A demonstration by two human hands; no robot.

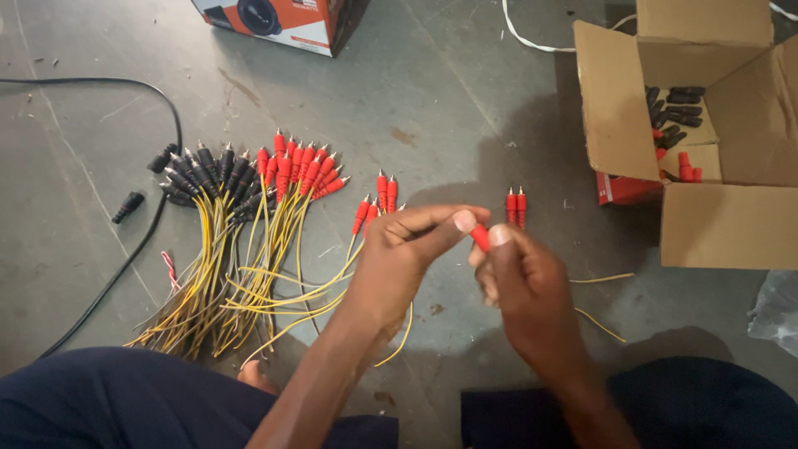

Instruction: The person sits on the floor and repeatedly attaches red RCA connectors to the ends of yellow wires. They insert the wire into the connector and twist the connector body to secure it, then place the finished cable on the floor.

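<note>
Red plug on a yellow wire

My red plug (pixel 480 239) sits pinched at fingertip level, left of the cardboard box (pixel 706 224); its yellow wire (pixel 399 337) droops toward my lap.

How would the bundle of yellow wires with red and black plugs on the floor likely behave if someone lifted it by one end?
The bundle of yellow wires would probably flop and sag, since its thin strands already curve loosely over the floor. It likely splays apart, as no tie shows around it. The red plugs at one end may make that end hang lower.

A workshop floor: bare concrete (pixel 465 100), bundled connector leads (pixel 241 241), carton of plugs (pixel 706 158).
</note>
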